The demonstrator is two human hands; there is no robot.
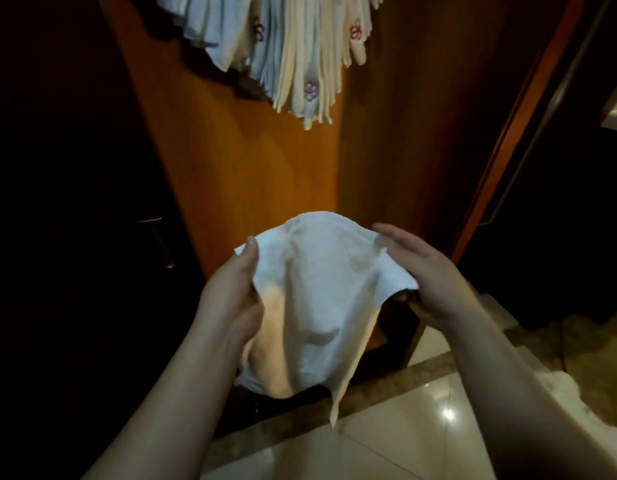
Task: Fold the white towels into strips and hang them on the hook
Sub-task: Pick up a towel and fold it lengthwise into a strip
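Observation:
A white towel (320,299) hangs slack between both hands in front of a wooden door, its lower corner drooping toward the floor. My left hand (230,292) grips the towel's left edge, thumb on top of the cloth. My right hand (417,271) holds the right edge, fingers stretched over the top and thumb tucked under the fabric. Above, several folded white towels (293,53) with red embroidered marks hang in a bunch against the door; the hook itself is out of view.
The orange wooden door (251,174) stands straight ahead, with a dark door and metal handle (158,237) to the left. A glossy tiled floor (404,427) with a stone threshold lies below. More white cloth (570,393) lies low on the right.

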